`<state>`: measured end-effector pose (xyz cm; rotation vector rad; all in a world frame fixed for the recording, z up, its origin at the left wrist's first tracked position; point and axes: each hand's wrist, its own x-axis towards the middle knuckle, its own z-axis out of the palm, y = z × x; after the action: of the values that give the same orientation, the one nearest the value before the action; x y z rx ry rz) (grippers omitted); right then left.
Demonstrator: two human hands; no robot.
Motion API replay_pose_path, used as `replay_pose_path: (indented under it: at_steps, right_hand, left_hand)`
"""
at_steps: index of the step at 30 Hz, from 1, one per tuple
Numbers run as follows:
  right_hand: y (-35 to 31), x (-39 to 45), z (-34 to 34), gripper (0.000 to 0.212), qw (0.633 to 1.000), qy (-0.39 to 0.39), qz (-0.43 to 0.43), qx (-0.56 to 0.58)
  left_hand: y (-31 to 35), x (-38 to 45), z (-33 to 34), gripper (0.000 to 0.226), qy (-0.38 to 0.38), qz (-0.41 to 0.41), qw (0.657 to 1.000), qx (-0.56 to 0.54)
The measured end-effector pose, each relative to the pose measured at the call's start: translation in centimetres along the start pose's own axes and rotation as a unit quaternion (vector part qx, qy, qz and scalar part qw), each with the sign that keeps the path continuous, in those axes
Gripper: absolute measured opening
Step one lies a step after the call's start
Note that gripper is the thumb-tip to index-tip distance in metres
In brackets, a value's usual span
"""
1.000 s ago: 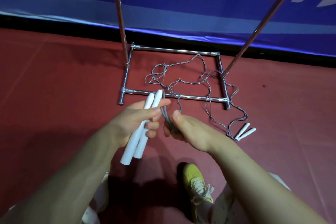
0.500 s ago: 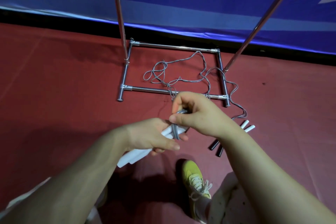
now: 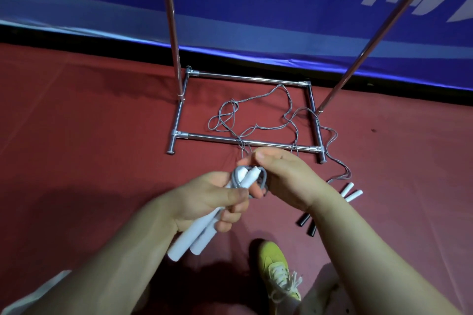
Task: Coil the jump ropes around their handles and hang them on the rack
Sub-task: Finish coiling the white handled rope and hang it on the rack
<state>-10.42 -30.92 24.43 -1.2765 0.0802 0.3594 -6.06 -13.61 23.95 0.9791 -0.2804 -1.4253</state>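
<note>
My left hand (image 3: 207,199) grips a pair of white jump rope handles (image 3: 197,233) held side by side, tips pointing up and right. Grey rope (image 3: 236,176) loops around their upper ends. My right hand (image 3: 284,176) pinches that rope just above the handles. The rest of the grey rope (image 3: 256,128) trails loosely over the floor inside the metal rack's base (image 3: 245,79). A second rope's white and black handles (image 3: 352,193) lie on the floor to the right, partly hidden by my right forearm.
Two rack uprights (image 3: 174,41) rise from the base; the rack's top is out of view. A blue banner (image 3: 256,7) runs behind. The floor is red mat (image 3: 76,135). My yellow shoe (image 3: 276,271) is below my hands.
My right hand has carried the rope over and around the upper ends of the handles. My left hand tilted the handles down, then back up a little. The camera view shifted slightly.
</note>
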Motion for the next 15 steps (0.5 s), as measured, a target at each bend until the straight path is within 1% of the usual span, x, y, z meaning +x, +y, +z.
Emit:
replay_pose_path:
  at_steps: [3, 5, 6, 8, 9, 10, 11, 13, 14, 15]
  right_hand:
    - [0.4, 0.1, -0.3, 0.037, 1.0, -0.003, -0.03, -0.001]
    - [0.6, 0.1, -0.6, 0.05, 0.999, 0.012, -0.027, -0.014]
    - [0.7, 0.0, -0.6, 0.048, 0.999, 0.023, -0.026, -0.037]
    - [1.0, -0.1, -0.7, 0.029, 0.993, 0.049, -0.033, -0.102]
    - [1.0, -0.1, -0.6, 0.022, 0.99, 0.063, -0.036, -0.125]
    - [1.0, 0.0, -0.5, 0.02, 0.987, 0.076, -0.035, -0.136]
    - [0.9, 0.1, -0.2, 0.025, 0.986, 0.087, -0.031, -0.139]
    - [0.8, 0.3, 0.0, 0.044, 0.986, 0.106, -0.011, -0.131]
    - [0.7, 0.3, 0.1, 0.045, 0.985, 0.11, -0.004, -0.13]
    - [0.7, 0.3, 0.2, 0.038, 0.985, 0.112, -0.005, -0.133]
  left_hand:
    - [0.1, -0.1, -0.5, 0.05, 0.012, 0.033, 0.998, -0.051]
    - [0.4, -0.1, -0.6, 0.056, 0.041, 0.049, 0.994, -0.086]
    - [0.5, -0.1, -0.6, 0.054, 0.062, 0.057, 0.991, -0.101]
    - [0.7, -0.1, -0.6, 0.035, 0.107, 0.063, 0.986, -0.111]
    - [0.8, -0.1, -0.6, 0.027, 0.123, 0.062, 0.985, -0.105]
    - [0.9, -0.1, -0.5, 0.024, 0.129, 0.06, 0.985, -0.095]
    - [1.0, -0.1, -0.6, 0.022, 0.134, 0.058, 0.986, -0.08]
    - [1.0, -0.2, -0.7, 0.023, 0.149, 0.052, 0.987, -0.038]
    - [1.1, -0.2, -0.7, 0.025, 0.159, 0.047, 0.986, -0.015]
    - [1.1, -0.2, -0.7, 0.029, 0.174, 0.042, 0.984, 0.004]
